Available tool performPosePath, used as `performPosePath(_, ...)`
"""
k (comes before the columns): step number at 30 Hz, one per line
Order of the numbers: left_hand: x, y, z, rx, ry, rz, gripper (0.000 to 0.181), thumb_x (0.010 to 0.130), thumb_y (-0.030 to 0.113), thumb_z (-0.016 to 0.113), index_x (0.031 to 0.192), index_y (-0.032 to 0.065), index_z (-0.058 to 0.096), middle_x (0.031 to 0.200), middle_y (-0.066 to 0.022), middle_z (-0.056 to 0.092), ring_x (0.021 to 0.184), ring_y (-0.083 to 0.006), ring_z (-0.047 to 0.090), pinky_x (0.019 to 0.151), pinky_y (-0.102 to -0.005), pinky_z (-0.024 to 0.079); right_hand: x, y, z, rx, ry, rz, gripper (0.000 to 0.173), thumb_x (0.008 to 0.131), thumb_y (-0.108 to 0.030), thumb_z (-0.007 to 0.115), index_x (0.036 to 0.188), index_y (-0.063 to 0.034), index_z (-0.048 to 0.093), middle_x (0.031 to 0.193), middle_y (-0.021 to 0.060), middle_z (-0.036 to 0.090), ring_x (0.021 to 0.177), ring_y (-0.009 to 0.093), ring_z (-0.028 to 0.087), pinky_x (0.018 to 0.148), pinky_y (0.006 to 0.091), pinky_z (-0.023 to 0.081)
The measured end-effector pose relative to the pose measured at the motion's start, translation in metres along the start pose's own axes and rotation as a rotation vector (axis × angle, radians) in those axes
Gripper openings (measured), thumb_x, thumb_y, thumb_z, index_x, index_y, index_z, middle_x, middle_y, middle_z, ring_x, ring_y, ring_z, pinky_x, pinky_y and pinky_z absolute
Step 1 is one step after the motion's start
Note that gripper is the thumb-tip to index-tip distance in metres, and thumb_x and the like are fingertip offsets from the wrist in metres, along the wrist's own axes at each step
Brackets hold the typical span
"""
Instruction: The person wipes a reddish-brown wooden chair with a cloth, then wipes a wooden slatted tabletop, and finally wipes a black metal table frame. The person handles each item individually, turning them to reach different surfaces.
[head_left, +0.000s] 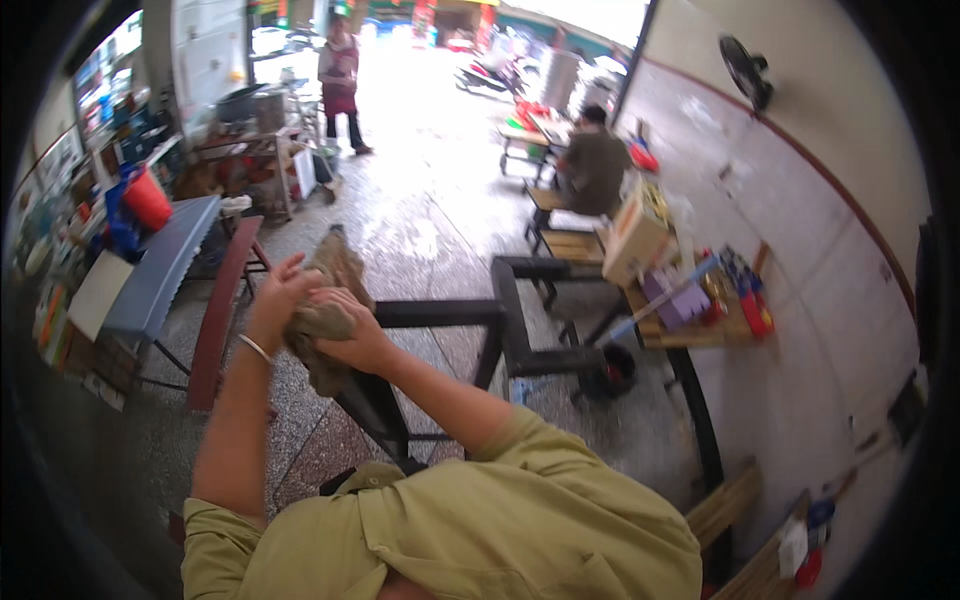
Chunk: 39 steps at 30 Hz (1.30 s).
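Observation:
Before me, a wrinkled brown cloth (322, 319) lies bunched over the left end of a black metal frame (442, 313). My left hand (281, 296), with a light bangle at its wrist, is at the cloth's left side; it is blurred, and whether its fingers grip is unclear. My right hand (356, 330) has hold of the bunched cloth from the right, its fingers close to the left hand. Part of the cloth reaches forward past both hands, and part hangs below them.
To the left stand a dark red bench (221, 315) and a grey-blue table (161, 262). Right of the frame, a wooden table (697, 334) bears a carton and a purple box. A seated person (596, 161) and a standing person in a red apron (341, 71) are farther off.

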<state>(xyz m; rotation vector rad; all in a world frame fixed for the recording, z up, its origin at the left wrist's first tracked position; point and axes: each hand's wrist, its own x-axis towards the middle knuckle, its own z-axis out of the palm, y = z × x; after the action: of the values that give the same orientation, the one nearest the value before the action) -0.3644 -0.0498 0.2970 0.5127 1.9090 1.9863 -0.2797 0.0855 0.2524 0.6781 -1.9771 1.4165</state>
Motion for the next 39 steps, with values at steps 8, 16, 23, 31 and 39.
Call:
performPosePath(8, 0.067, 0.026, -0.003, 0.624, -0.407, 0.050, 0.060, 0.074, 0.018, 0.068, 0.128, 0.0035, 0.045, 0.122, -0.0091, 0.049, 0.101, -0.0149, 0.050, 0.086, -0.0285, 0.041, -0.007, -0.009, 0.007, -0.064, 0.055, -0.046, 0.052, 0.062, -0.010, 0.067, 0.110, -0.0035, 0.050, 0.116, 0.0174, 0.047, 0.114, 0.034, 0.040, 0.097, 0.0403, 0.033)
performPosePath(16, 0.089, 0.018, 0.023, 0.993, -0.436, 0.185, 0.088, 0.068, 0.029, 0.071, 0.138, 0.0061, 0.024, 0.129, -0.0219, 0.042, 0.110, -0.0267, 0.049, 0.093, -0.0299, 0.039, -0.029, -0.004, -0.008, -0.229, 0.129, -0.065, 0.055, 0.061, -0.007, 0.068, 0.112, -0.0033, 0.049, 0.115, 0.0147, 0.048, 0.110, 0.034, 0.043, 0.094, 0.0404, 0.036)
performPosePath(23, 0.119, -0.010, 0.007, 1.042, -0.359, 0.264, 0.042, 0.086, 0.029, 0.054, 0.122, 0.0070, 0.049, 0.125, -0.0127, 0.049, 0.115, -0.0242, 0.046, 0.098, -0.0297, 0.034, -0.033, -0.021, -0.005, -0.479, 0.182, -0.090, 0.046, 0.061, -0.005, 0.066, 0.104, -0.0016, 0.051, 0.108, 0.0170, 0.048, 0.102, 0.037, 0.045, 0.089, 0.0422, 0.040)
performPosePath(31, 0.102, 0.000, 0.048, 0.981, -0.392, 0.133, 0.054, 0.078, 0.020, 0.049, 0.130, 0.0105, 0.039, 0.121, -0.0221, 0.050, 0.109, -0.0321, 0.051, 0.093, -0.0344, 0.039, -0.038, -0.038, -0.034, -0.666, -0.031, 0.196, 0.053, 0.055, -0.001, 0.066, 0.107, -0.0038, 0.052, 0.109, 0.0133, 0.050, 0.103, 0.036, 0.044, 0.088, 0.0409, 0.040)
performPosePath(39, 0.123, -0.038, 0.050, 0.970, -0.245, 0.354, 0.055, 0.073, 0.007, 0.048, 0.128, 0.0122, 0.041, 0.092, -0.0183, 0.060, 0.085, -0.0271, 0.059, 0.078, -0.0355, 0.046, 0.019, -0.045, -0.194, -1.442, 0.085, 0.625, 0.033, 0.069, -0.022, 0.061, 0.099, -0.0078, 0.059, 0.094, 0.0160, 0.057, 0.095, 0.031, 0.053, 0.084, 0.0394, 0.045)
